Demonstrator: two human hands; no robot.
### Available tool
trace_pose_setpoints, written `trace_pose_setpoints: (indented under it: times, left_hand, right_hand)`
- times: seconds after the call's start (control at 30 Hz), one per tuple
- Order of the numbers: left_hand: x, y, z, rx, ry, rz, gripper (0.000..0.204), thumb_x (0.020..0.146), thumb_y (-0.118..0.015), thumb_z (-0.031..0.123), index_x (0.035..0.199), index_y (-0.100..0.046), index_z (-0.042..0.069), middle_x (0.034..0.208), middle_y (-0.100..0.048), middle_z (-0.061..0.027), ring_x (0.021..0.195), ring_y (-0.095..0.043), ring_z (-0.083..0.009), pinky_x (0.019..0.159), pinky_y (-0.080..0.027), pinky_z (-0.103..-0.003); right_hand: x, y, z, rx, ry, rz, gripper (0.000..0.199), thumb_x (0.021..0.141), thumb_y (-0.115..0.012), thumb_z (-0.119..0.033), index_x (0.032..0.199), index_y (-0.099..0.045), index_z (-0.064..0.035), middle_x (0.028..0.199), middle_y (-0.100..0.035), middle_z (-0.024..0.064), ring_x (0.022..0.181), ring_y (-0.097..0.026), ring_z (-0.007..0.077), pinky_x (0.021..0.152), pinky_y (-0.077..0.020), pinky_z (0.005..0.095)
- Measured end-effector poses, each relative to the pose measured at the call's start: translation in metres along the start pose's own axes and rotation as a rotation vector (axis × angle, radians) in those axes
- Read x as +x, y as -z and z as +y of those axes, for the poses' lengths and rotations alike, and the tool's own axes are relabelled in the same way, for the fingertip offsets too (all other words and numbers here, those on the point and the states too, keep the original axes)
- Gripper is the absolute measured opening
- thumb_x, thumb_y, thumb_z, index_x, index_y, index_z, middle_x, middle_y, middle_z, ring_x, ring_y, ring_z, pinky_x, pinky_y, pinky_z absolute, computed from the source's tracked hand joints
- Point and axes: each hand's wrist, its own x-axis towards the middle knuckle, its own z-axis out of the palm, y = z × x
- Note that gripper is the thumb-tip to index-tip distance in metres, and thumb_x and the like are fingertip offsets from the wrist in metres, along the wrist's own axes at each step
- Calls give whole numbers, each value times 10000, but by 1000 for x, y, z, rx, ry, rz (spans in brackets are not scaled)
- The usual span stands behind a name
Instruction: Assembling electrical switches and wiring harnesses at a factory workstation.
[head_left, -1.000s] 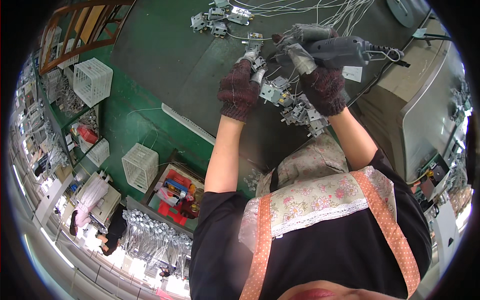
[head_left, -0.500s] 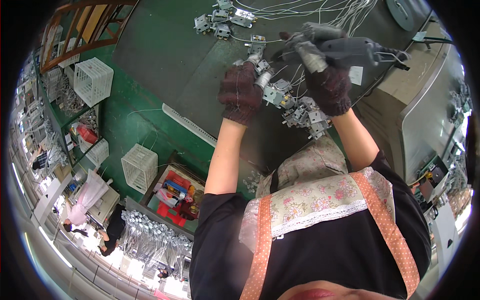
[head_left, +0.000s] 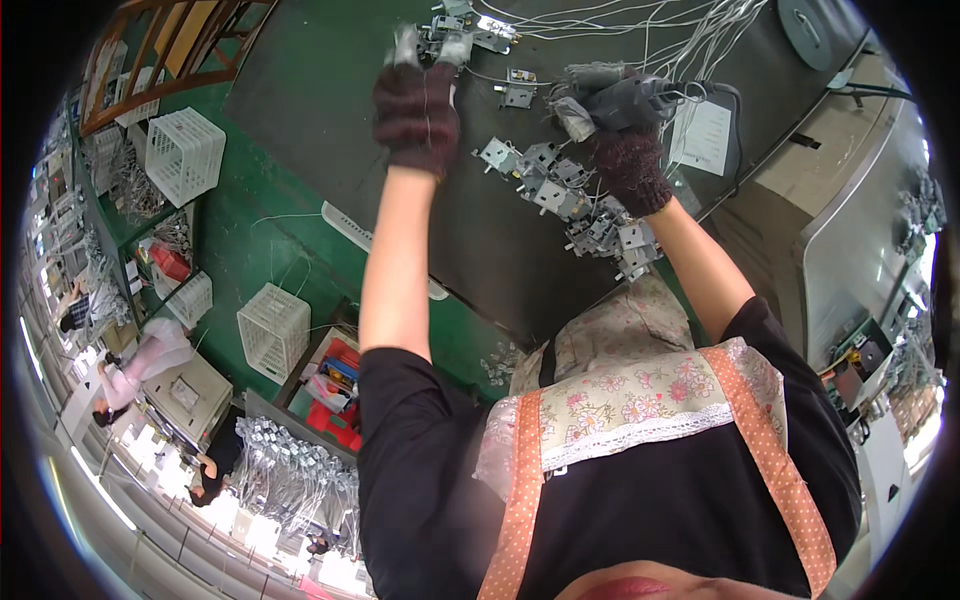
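My left hand (head_left: 418, 112), in a dark maroon glove with wrapped fingertips, reaches to the far side of the table. Its fingers are spread over a cluster of small metal switch-like units (head_left: 492, 32) with white wires; no grasp shows. My right hand (head_left: 630, 155), gloved the same way, is wrapped around a dark corded electric screwdriver (head_left: 628, 106). One single metal unit (head_left: 517, 88) lies between the two hands. Nearer to me, several more such units (head_left: 556, 187) form a row that runs toward the table's near edge.
White wires (head_left: 690, 40) trail across the dark table (head_left: 330, 110). A printed sheet (head_left: 703, 138) lies right of my right hand, a grey disc (head_left: 805, 32) beyond it. White crates (head_left: 273, 335) stand on the green floor at left. Other people (head_left: 150, 365) are far off at lower left.
My left hand has moved from the unit near the middle to the far-left cluster. My right hand has drawn the screwdriver slightly toward me, away from the single unit.
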Motion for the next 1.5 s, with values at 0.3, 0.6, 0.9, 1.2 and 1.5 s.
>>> trace_pose_setpoints:
  times: [0.3, 0.6, 0.9, 1.2, 1.5]
  left_hand:
    - [15, 33, -3, -55, -449, -67, 314, 824, -610, 103, 1131, -614, 168, 1218, -589, -123, 1048, -598, -321, 904, -484, -392]
    - [-76, 32, 43, -548, 187, -326, 465, 856, -700, 217, 1247, -533, 28, 1098, -669, -155, 1011, -664, -271, 819, -528, -363]
    - [-78, 28, 55, -642, 183, -248, 430, 861, -685, 207, 1223, -551, 16, 1100, -663, -170, 1015, -653, -317, 836, -520, -396]
    - [-80, 22, 57, -627, 136, -163, 447, 816, -728, 208, 1193, -569, 27, 1106, -657, -179, 984, -657, -340, 816, -538, -401]
    - [-82, 21, 59, -691, 203, -187, 449, 816, -727, 209, 1193, -567, 26, 1120, -651, -179, 981, -652, -358, 818, -535, -410]
  right_hand:
    - [-13, 13, 31, -184, 100, 16, 427, 815, -741, -138, 1177, -542, -32, 1048, -656, 64, 943, -634, 177, 935, -472, 332]
    - [-28, 20, -10, -109, -29, -144, 330, 897, -558, -181, 1210, -571, -77, 1178, -610, 132, 1101, -559, 271, 999, -408, 439]
    - [-14, 10, -32, 1911, -696, -195, 265, 942, -562, -137, 1179, -562, -19, 1157, -615, 135, 1064, -609, 216, 962, -484, 395]
    - [-17, 3, -31, 443, -240, -167, 310, 902, -641, -143, 1188, -569, -49, 1140, -619, 108, 1049, -612, 199, 935, -501, 339]
    - [-16, 9, -16, -143, -5, -48, 345, 938, -595, -185, 1246, -542, -39, 1173, -602, 135, 1105, -571, 213, 919, -466, 322]
